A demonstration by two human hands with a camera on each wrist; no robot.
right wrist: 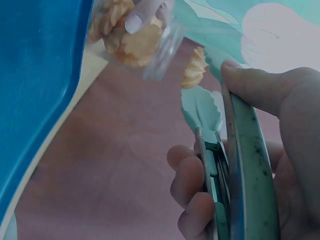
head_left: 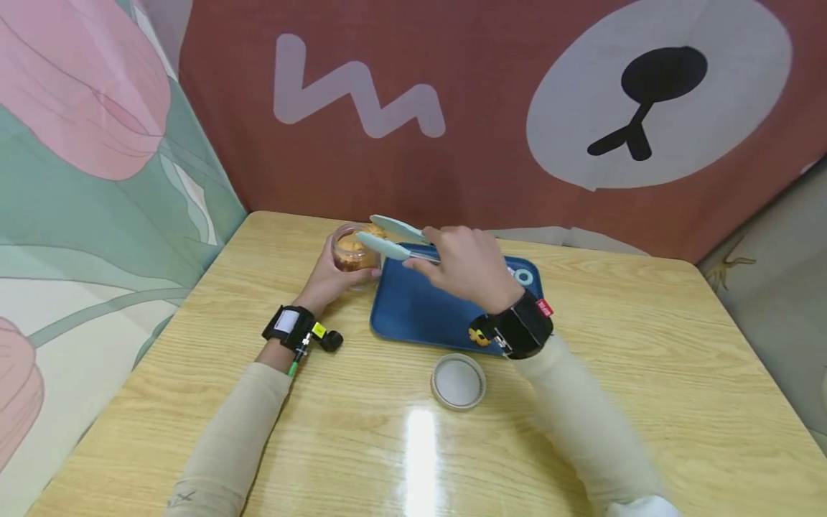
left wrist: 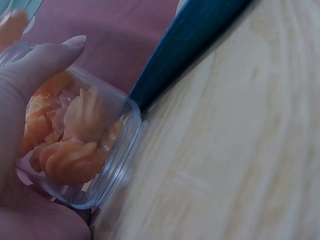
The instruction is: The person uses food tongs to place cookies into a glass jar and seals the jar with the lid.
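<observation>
A clear plastic jar point(head_left: 349, 225) of piped, orange-looking cookies point(left wrist: 75, 162) stands on the table at the tray's left edge. My left hand point(head_left: 325, 282) grips it round the side, thumb across the front. Over the tray, my right hand point(head_left: 470, 267) holds a pair of tongs point(head_left: 386, 246) with pale green scalloped heads, pointing left at the jar's mouth. Between the tong tips sits one cookie point(right wrist: 195, 69), just above and outside the jar's rim in the right wrist view. The right hand's thumb and fingers wrap the metal arms of the tongs.
A blue tray point(head_left: 413, 305) lies beside the jar, partly under my right forearm. On it are a pale blue ring point(head_left: 523, 277) and a yellow-and-black piece point(head_left: 479, 335). A round lid point(head_left: 458, 382) lies in front of the tray. A fabric-covered wall point(head_left: 478, 165) rises behind the table.
</observation>
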